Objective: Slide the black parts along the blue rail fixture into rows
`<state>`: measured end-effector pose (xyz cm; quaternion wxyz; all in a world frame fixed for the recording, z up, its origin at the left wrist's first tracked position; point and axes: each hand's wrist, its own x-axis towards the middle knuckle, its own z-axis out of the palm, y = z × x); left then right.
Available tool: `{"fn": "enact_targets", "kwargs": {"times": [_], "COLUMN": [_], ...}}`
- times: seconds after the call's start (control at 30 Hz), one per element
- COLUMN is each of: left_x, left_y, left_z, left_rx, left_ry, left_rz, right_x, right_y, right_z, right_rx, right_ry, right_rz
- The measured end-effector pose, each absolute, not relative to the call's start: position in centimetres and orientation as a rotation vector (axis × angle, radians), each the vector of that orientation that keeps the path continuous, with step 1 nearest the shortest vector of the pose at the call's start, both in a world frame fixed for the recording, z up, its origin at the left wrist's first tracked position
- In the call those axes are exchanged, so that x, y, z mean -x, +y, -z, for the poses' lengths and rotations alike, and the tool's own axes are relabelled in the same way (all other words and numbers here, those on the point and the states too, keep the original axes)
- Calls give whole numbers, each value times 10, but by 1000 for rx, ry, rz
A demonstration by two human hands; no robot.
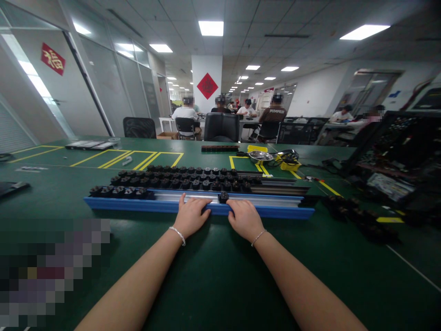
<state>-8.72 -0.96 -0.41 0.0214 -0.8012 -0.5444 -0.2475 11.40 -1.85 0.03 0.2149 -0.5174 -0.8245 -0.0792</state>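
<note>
- The tabletop [193, 285] is green, marked with yellow tape [390, 220] toward its far edge and right side.
- Just behind the blue rail [275, 213], more rails [280, 189] lie side by side, set with rows of black knobs [186, 184]; they crowd its far side.
- A heap [361, 218] of dark parts, too dim to make out, lies near the rail's right end.
- A tall machine [389, 151] with exposed innards fills the tabletop's far right corner.
- Near the far edge, right of the middle, are a metal bowl [261, 156], a yellow box [257, 148], a coiled cable [291, 156] and a dark strip [220, 148].
- A flat tray [91, 145] lies toward the far left corner; the left side nearer the viewer is partly pixelated.
- Chairs [221, 127] and seated people stand beyond the far edge.
- The blue rail lies mid-tabletop, roughly parallel to the far edge. It is long, with a silvery channel; several black knobs fill its left end, and one knob [223, 197] sits upright near its middle.
- The left hand [193, 213] rests on the rail left of that knob, thumb spread from the fingers.
- The right hand [244, 216] has bent fingertips at the rail, just beside the knob; whether it grips anything I cannot tell.
</note>
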Motion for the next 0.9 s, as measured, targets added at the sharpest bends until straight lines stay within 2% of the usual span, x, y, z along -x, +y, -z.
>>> {"fn": "enact_targets", "kwargs": {"times": [0.9], "left_x": [87], "left_y": [-10], "left_z": [3], "left_rx": [2478], "left_ry": [-1671], "left_rz": [770], "right_x": [-124], "right_y": [-21], "right_z": [-2], "right_rx": [1550], "right_ry": [-2187], "right_rz": [263]}}
